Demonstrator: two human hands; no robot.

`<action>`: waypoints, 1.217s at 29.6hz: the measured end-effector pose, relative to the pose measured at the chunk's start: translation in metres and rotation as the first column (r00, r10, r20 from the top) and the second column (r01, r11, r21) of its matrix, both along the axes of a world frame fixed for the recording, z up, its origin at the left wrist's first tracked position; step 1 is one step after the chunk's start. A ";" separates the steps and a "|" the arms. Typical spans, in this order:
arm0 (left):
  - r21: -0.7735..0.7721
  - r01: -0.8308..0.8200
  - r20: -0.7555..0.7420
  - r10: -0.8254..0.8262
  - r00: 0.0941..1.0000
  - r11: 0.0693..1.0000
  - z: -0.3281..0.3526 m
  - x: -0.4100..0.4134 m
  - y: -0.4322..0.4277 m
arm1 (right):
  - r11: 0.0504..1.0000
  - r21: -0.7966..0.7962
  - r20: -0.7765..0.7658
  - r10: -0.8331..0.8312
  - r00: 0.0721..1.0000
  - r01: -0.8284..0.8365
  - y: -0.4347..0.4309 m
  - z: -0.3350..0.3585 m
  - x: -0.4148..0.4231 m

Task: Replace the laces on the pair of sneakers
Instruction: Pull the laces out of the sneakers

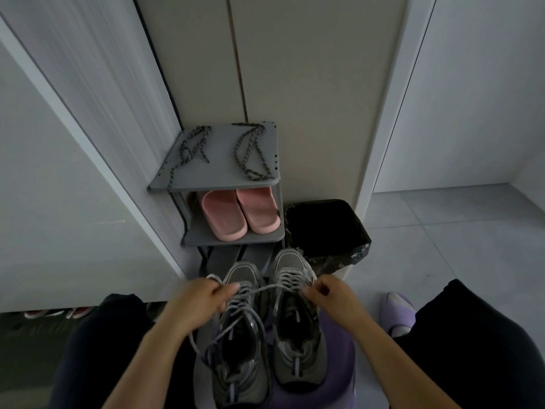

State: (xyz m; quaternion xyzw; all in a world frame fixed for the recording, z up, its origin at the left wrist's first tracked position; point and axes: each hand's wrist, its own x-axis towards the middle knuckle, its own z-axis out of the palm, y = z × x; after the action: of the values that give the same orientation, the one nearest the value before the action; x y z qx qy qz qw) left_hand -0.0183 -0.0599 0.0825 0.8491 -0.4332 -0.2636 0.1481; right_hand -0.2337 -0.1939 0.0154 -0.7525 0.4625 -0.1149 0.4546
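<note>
view: head, single, wide-angle | facing: forward and steeply down | near: close above left hand [203, 296], right hand [327, 293], sneakers [298, 364] | far: shoe rack [224, 160] ahead

L sneaker [236, 374] heel cut by bottom edge; purple slipper [395, 311] half behind R knee [472, 335]; red shoes [56, 312] mostly hidden.

sneakers [265, 335]: matt grey fabric | slippers [240, 212]: smooth pink foam | shelf [224, 172]: matt grey | spare laces [250, 152]: braided, speckled cord
</note>
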 end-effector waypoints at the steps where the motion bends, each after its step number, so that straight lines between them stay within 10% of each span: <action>1: -0.078 -0.028 0.058 0.033 0.998 0.997 -0.008 -0.005 0.000 | 0.999 0.015 0.004 0.047 0.999 -0.047 0.003 0.006 0.000; 6: -0.440 -0.087 0.163 0.175 0.971 0.894 -0.012 -0.047 -0.022 | 0.971 0.175 0.117 0.141 0.983 -0.160 0.011 0.025 0.002; 12: -0.123 0.071 0.030 -0.068 0.997 0.990 -0.031 -0.065 -0.062 | 0.987 0.136 0.089 -0.101 0.991 0.088 0.000 0.004 0.010; 23: -0.051 -0.211 -0.407 0.173 0.897 0.976 -0.039 -0.071 -0.072 | 0.990 -0.133 0.000 -0.040 0.999 0.040 0.001 0.009 0.019; 29: -0.173 0.031 -0.186 -0.063 0.981 0.984 -0.040 -0.061 -0.061 | 0.991 -0.120 -0.011 -0.053 0.999 0.052 -0.010 0.015 0.007; 36: -0.125 -0.056 -0.222 0.028 0.975 0.991 -0.041 -0.077 -0.064 | 0.990 0.133 0.071 -0.060 0.996 0.051 -0.006 0.004 0.010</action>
State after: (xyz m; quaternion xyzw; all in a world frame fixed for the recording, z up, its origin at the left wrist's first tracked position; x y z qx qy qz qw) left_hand -0.0949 -0.1239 0.0410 0.8121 -0.4124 -0.3237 0.2559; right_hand -0.2238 -0.2000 0.0189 -0.7031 0.4726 -0.1249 0.5165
